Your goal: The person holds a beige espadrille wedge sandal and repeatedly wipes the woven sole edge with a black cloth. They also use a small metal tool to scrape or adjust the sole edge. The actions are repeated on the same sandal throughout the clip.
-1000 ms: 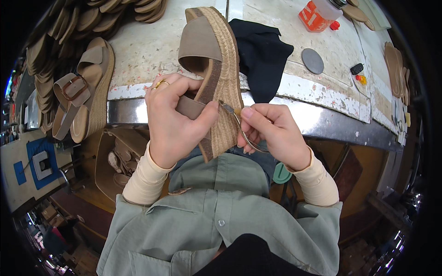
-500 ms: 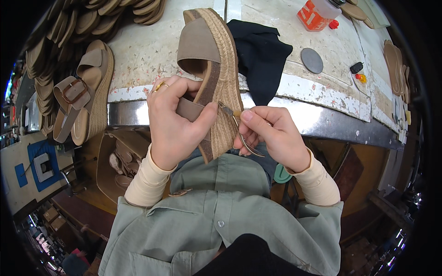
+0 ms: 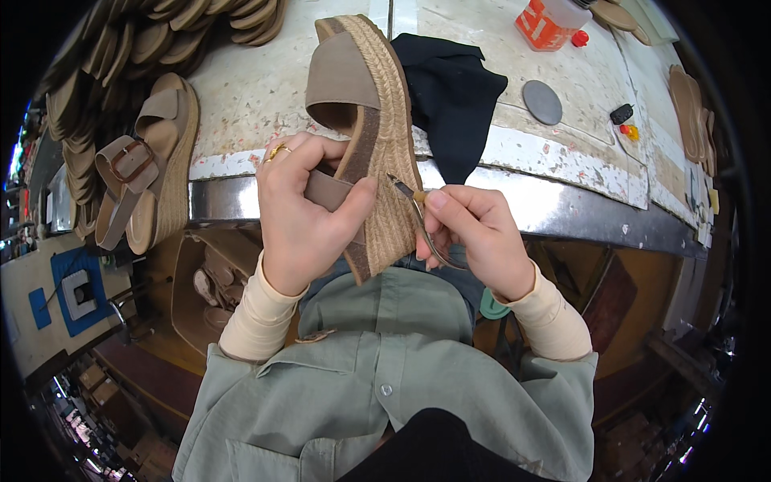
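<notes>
My left hand point(image 3: 303, 210) is closed round a taupe wedge sandal point(image 3: 389, 132), its fingers inside the ankle opening and its thumb along the strap. The sandal is held tilted, its braided rope-covered side facing up and its toe pointing away from me. In my right hand point(image 3: 480, 233) is a pair of metal thread snips point(image 3: 416, 207), gripped between thumb and fingers near a yellowish wrapped part. The tips of the snips lie over the braided side, close to my left thumb; whether they touch it I cannot tell.
A matching buckled sandal point(image 3: 161, 165) stands on the worn white table point(image 3: 233, 108), near stacked soles point(image 3: 136, 40). Beyond my right hand lie a black cloth point(image 3: 450, 96), a grey disc point(image 3: 543, 103) and a red-labelled bottle point(image 3: 550, 26). Below the table edge, a box point(image 3: 186, 281) holds more footwear.
The snips have turned in my right hand, and their blades show more plainly against the braid. My left hand keeps its hold on the sandal.
</notes>
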A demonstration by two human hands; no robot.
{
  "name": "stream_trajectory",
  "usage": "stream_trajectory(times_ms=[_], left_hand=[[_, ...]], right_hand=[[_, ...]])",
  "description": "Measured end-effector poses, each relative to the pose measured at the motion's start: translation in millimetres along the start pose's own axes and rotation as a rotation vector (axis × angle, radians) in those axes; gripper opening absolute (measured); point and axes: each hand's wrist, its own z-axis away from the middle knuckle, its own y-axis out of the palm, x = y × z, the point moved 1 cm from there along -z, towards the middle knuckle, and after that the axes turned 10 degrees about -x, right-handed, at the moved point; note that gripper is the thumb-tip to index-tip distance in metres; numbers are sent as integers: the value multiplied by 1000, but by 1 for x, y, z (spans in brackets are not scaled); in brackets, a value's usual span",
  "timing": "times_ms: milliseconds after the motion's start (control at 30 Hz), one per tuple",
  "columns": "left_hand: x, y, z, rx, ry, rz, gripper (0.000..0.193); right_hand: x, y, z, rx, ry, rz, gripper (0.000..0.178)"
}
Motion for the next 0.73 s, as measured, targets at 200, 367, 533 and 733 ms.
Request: stream_trajectory(times_ms=[200, 367, 533, 733], left_hand=[[0, -1, 2, 4, -27, -32, 22], [1, 0, 2, 7, -15, -13, 22], [-4, -1, 0, 27, -45, -18, 22], [-9, -3, 0, -20, 20, 11, 29]], right_hand=[[12, 4, -3, 14, 110, 98, 36], [10, 3, -5, 7, 123, 89, 36], [7, 1, -5, 57, 28, 79, 36], [0, -12, 8, 94, -125, 92, 38]])
